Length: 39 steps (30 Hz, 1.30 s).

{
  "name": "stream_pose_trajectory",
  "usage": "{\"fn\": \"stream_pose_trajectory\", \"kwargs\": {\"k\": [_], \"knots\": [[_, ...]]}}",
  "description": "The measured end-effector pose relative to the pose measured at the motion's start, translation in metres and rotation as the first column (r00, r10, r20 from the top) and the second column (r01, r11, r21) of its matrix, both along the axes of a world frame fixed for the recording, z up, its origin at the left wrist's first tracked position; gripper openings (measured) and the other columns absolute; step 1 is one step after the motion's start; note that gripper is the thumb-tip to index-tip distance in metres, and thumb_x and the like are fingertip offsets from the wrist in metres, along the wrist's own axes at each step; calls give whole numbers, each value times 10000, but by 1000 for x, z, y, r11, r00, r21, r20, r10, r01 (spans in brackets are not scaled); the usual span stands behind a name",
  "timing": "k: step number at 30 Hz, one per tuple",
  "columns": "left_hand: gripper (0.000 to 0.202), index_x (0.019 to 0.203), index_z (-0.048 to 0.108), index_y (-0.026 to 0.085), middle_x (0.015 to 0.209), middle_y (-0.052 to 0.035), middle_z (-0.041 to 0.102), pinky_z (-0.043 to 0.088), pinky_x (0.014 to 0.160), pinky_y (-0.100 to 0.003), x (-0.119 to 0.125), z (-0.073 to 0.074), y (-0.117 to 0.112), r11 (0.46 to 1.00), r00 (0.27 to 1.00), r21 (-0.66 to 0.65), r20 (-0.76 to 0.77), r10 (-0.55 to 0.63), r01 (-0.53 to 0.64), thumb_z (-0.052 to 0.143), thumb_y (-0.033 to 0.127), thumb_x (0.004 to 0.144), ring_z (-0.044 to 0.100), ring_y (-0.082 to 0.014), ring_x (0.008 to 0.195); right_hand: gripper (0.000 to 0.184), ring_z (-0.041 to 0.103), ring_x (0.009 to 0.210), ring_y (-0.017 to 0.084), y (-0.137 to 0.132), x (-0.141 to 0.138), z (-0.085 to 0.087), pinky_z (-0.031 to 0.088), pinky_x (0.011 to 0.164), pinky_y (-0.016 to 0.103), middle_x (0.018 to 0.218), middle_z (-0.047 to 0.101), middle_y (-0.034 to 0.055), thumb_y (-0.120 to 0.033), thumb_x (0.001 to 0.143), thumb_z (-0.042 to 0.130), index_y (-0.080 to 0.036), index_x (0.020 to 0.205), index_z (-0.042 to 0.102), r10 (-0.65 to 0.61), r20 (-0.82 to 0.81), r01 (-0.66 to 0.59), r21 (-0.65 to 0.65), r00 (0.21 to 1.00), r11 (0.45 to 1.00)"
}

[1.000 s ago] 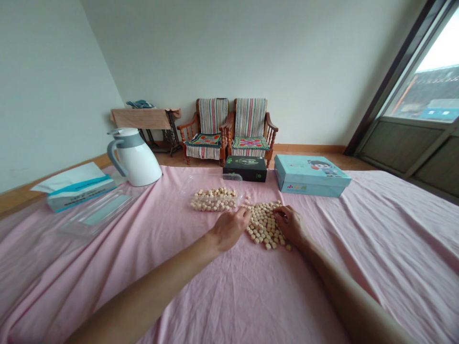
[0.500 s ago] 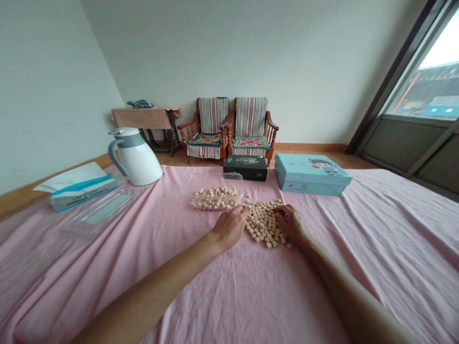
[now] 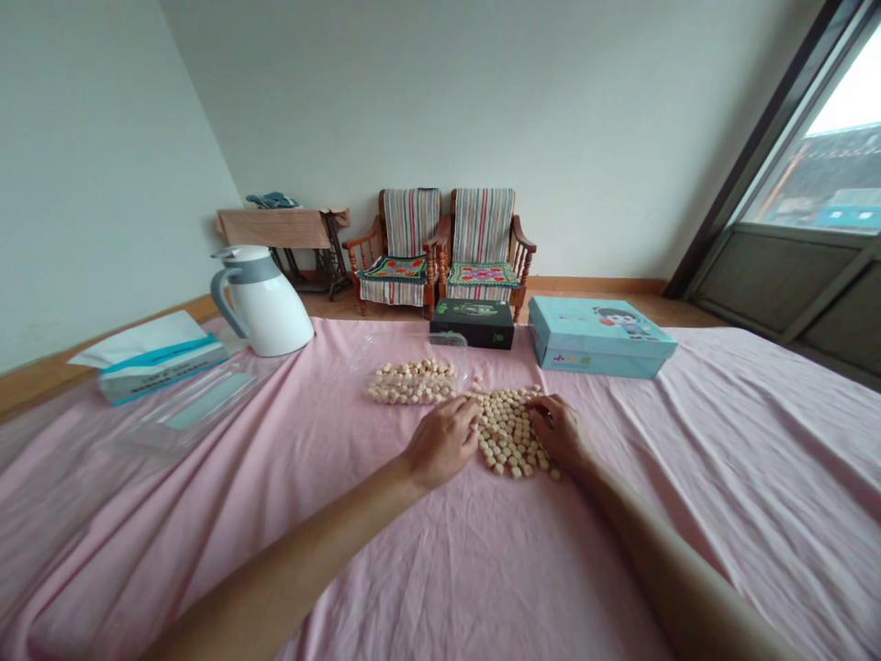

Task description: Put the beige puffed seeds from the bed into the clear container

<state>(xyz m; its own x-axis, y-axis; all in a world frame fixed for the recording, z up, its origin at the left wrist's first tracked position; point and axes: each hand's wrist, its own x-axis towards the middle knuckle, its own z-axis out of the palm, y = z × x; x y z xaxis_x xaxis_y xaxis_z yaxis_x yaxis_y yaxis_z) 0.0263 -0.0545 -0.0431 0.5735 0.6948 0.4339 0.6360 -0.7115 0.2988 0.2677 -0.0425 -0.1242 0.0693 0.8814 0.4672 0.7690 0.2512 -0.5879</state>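
A loose pile of small beige pellets (image 3: 507, 431) lies on the pink cloth (image 3: 440, 551). My left hand (image 3: 444, 441) rests at the pile's left edge, fingers curled down onto the pellets. My right hand (image 3: 559, 430) sits at the pile's right edge, fingers bent and pinched among the pellets. What either hand holds is hidden. Just behind the left hand stands a clear plastic container (image 3: 413, 372) with more of the same pellets in it.
A white jug (image 3: 265, 301) and a tissue pack (image 3: 155, 363) with a clear lid (image 3: 189, 408) beside it are at the left. A black box (image 3: 472, 323) and a light blue box (image 3: 597, 336) lie at the back. Two wooden chairs (image 3: 440, 250) stand beyond the table.
My left hand has drawn slightly back toward me along the pile's left edge. The right hand has hardly moved.
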Motion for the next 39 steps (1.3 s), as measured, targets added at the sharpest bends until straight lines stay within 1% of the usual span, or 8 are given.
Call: {"fn": "stream_pose_trajectory", "kwargs": {"k": [4,7,13,19,23,26,33,39], "knots": [[80,829,524,178,839,-35,569,425,772,-301,-10,40,17,956,972,211,157,174,-205,525,112,784,534,-179,834,237,612,788,190,1,0,-1,474,722,297,882,637,83,-233,773,471,-154,895,659,-4,2,4,2,1000,1000],[205,1009,544,170,1022,-79,574,399,874,-370,-13,55,21,895,938,312,235,253,-320,548,152,805,507,-226,990,240,609,788,190,0,0,0,474,723,300,883,635,81,-229,775,469,-156,902,660,-2,2,2,3,1000,1000],[163,896,602,172,913,-48,612,442,809,-290,11,15,11,992,993,67,-45,-106,109,463,100,849,553,-169,895,233,610,798,193,-1,-1,2,473,730,304,893,634,82,-235,785,471,-159,906,655,4,4,-4,-1,1000,1000],[159,819,616,150,860,-67,604,455,798,-316,24,-19,12,994,980,-16,-161,-113,112,470,92,845,542,-194,895,224,607,789,188,1,1,-1,482,727,299,887,631,80,-233,787,467,-159,893,650,18,3,-18,2,1000,1000],[149,834,605,157,876,-57,589,461,793,-308,19,-15,8,992,985,31,-124,-119,124,481,74,833,543,-181,893,225,607,796,193,2,2,-3,484,739,310,893,633,84,-231,786,464,-159,890,650,18,0,-18,5,1000,1000],[170,905,601,169,919,-51,593,458,821,-307,9,3,14,986,996,138,-7,-88,88,472,77,843,543,-170,912,227,605,801,195,2,1,-3,481,742,312,895,632,84,-230,783,467,-159,899,649,17,1,-17,2,1000,1000],[224,1037,611,182,1076,-89,601,404,893,-425,-26,53,44,853,939,399,212,271,-336,544,156,825,509,-253,1031,236,605,791,198,1,0,-2,476,725,312,881,631,83,-234,777,463,-158,891,655,2,1,-2,4,1000,1000],[178,892,606,171,865,-46,620,452,773,-285,-6,24,18,980,989,195,-147,-4,33,450,94,854,576,-169,847,237,603,798,198,2,1,-3,477,740,320,886,626,77,-250,784,466,-165,907,650,4,4,-4,-1,1000,1000]]}}
